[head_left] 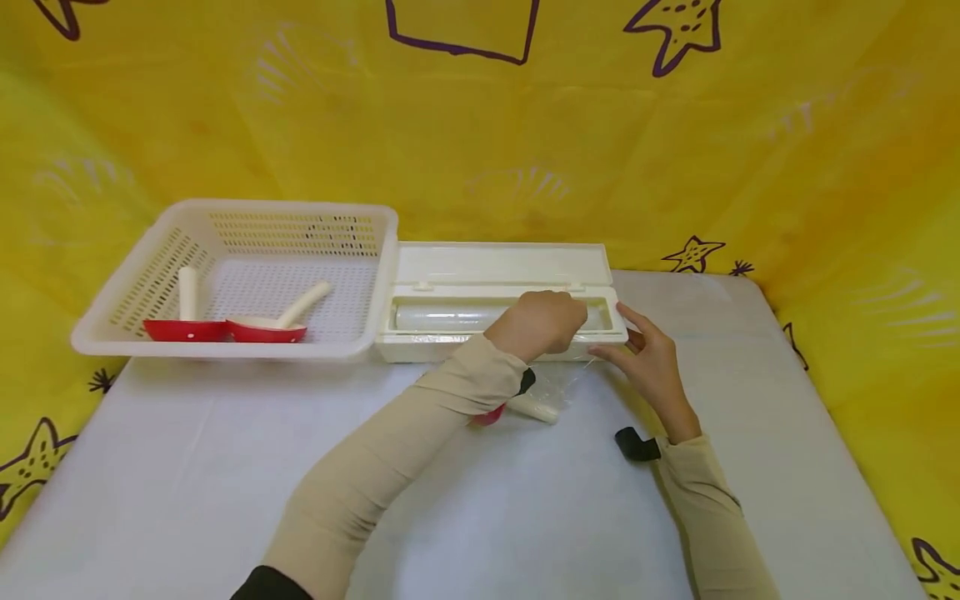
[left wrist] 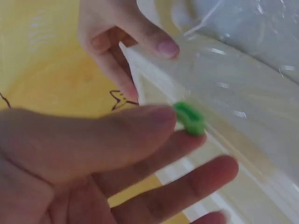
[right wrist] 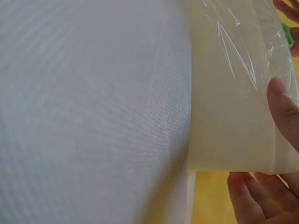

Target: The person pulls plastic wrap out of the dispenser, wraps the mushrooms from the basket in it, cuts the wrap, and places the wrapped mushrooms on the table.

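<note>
A white cling film dispenser box (head_left: 501, 265) stands with its lid raised at the back of the table, and a roll of film (head_left: 442, 317) lies inside. My left hand (head_left: 542, 321) is over the box's right half, pinching a small green slider (left wrist: 189, 119) at its edge between thumb and finger. With my right hand (head_left: 654, 367) I grip the box's right end, thumb on the front and fingers round the end. Clear film (head_left: 558, 383) hangs from the front edge. Below it lies a red spoon with a cream handle (head_left: 534, 409), partly hidden by my left sleeve.
A white perforated basket (head_left: 352, 346) stands against the box's left side. Inside it are two red spoons (head_left: 186, 331) with cream handles. A yellow patterned cloth (head_left: 450, 150) rises behind the table, and white cloth (head_left: 225, 467) covers the tabletop.
</note>
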`<state>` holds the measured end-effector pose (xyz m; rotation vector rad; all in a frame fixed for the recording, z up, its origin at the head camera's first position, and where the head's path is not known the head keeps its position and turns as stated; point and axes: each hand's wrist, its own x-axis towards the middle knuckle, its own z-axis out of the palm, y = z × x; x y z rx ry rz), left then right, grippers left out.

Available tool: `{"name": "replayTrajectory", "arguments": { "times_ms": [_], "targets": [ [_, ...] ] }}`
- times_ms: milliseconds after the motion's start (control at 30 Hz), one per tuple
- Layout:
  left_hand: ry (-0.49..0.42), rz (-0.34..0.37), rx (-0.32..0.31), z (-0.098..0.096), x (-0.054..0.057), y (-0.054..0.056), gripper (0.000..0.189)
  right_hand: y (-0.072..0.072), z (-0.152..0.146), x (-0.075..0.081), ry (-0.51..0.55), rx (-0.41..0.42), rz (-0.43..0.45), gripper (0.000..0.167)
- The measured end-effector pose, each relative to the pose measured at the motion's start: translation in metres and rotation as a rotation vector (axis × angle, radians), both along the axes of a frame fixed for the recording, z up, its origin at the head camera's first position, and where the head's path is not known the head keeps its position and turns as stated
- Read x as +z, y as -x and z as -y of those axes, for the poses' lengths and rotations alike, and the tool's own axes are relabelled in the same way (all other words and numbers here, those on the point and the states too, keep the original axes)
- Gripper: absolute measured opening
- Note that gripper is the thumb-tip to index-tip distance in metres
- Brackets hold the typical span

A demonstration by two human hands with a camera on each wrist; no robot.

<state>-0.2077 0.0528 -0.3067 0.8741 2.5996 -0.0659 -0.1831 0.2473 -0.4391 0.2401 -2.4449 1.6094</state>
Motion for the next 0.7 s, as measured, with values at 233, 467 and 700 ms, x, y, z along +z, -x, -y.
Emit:
{"name": "replayTrajectory", "arguments": {
  "times_ms": [233,467,700],
  "targets": [
    [-0.048,0.199,-0.042,0.02,0.001,0.015,0.046,0.0,0.0,0.0,0.004,-0.014,0.032,0.078],
    [-0.295,0.037,-0.07,0.024,-0.022,0.021,0.019,-0.001,0.0,-0.001,0.005,-0.021,0.065,0.078],
    [-0.31,-0.033,-0.024,0.027,-0.023,0.02,0.022,0.0,0.0,-0.001,-0.014,-0.017,0.066,0.08]
  ]
}}
